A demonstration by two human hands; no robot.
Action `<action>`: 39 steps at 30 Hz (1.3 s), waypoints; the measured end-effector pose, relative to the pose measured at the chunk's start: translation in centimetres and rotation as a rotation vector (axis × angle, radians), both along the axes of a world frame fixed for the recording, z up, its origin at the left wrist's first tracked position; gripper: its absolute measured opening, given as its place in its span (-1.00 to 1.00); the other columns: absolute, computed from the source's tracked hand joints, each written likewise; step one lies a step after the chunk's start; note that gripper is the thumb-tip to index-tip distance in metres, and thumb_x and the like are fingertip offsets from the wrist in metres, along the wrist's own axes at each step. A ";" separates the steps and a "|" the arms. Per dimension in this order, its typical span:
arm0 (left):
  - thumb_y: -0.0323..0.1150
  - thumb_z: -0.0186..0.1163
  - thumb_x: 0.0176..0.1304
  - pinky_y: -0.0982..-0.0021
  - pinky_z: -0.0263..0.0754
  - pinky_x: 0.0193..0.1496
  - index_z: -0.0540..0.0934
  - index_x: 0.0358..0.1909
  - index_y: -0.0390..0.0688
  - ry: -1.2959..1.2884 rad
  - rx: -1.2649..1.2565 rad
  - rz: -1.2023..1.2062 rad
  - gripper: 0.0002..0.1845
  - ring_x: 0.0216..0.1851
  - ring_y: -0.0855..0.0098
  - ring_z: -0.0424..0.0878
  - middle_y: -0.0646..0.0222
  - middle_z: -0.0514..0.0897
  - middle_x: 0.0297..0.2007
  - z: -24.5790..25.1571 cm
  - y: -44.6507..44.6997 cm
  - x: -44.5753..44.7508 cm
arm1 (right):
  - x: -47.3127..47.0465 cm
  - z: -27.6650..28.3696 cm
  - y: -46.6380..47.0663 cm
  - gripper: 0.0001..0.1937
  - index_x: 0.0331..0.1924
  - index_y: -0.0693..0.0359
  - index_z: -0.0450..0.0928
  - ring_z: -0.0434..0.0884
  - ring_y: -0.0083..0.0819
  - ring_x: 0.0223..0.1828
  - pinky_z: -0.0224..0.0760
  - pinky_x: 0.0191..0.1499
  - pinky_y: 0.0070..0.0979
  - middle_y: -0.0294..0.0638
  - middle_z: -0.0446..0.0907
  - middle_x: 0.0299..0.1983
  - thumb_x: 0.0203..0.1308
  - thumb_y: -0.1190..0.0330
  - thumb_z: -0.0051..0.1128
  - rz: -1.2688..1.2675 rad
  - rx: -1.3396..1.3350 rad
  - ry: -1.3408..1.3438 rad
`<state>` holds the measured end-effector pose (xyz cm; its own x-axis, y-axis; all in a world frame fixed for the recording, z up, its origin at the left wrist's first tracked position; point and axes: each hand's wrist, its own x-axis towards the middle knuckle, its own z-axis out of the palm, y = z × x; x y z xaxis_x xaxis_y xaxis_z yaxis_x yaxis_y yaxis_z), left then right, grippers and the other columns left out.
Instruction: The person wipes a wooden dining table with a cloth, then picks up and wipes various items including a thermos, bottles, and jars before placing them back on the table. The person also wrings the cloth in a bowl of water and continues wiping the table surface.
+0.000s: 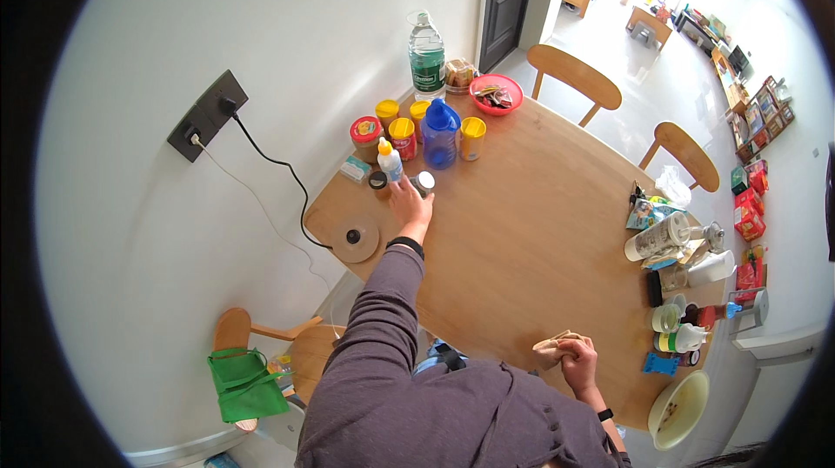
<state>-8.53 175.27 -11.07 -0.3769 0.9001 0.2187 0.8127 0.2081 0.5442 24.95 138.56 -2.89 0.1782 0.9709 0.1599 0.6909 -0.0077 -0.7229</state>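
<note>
My left hand [411, 204] reaches across the wooden table [509, 226] to its far left side. Its fingers overlap the lower part of a white squeeze bottle [390, 164] with a yellow cap. Close by the thumb is a small jar [424, 183] with a white lid, partly covered by the hand. Whether the fingers grip the bottle, the jar or neither cannot be told. A dark-lidded jar [378, 181] stands left of the fingers. Near the table's front edge, my right hand [578, 363] holds a bunched beige cloth [550, 349].
Behind my left hand stand a blue plastic jug [441, 138], several yellow-lidded canisters [473, 140] and a large water bottle [427, 60]. A corded round base [355, 239] sits at the left corner. Cups, jars and bottles [659, 239] crowd the right edge, near a pale basin [678, 409].
</note>
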 end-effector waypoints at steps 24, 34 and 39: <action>-0.45 0.44 -0.02 0.38 0.59 -0.09 0.61 -0.08 -0.17 -0.646 0.201 -1.514 -0.60 -0.15 0.25 0.68 0.26 0.68 -0.18 14.3 -21.3 21.8 | -1.3 9.7 7.5 -0.84 -0.16 0.21 0.57 0.49 -0.08 -0.05 0.35 0.07 -0.21 -0.08 0.54 -0.12 0.26 0.35 0.16 -0.149 0.373 0.224; -0.09 0.54 -0.18 0.26 0.59 -0.09 0.52 0.00 -0.25 -0.530 0.302 -1.575 -0.29 -0.20 0.18 0.67 0.19 0.65 -0.20 17.2 -22.4 22.0 | 2.8 8.9 7.4 -0.77 -0.08 0.29 0.52 0.51 -0.61 -0.13 0.46 -0.07 -0.56 -0.34 0.58 -0.15 0.33 0.31 0.18 -0.136 -0.060 1.113; 0.15 0.45 0.00 0.29 0.53 -0.04 0.46 0.06 -0.30 -0.961 0.250 -1.287 -0.20 -0.14 0.29 0.64 0.23 0.65 -0.20 16.6 -22.1 23.8 | 2.1 7.6 5.8 -0.63 0.17 0.23 0.42 0.50 -0.56 0.08 0.46 0.08 -0.52 -0.30 0.50 0.09 0.41 0.21 0.04 0.012 0.219 1.000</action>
<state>15.28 153.14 5.55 0.4788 0.6912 0.5413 -0.2709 -0.4702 0.8400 27.04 144.41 4.72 0.3176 0.9410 0.1172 -0.2301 0.1963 -0.9532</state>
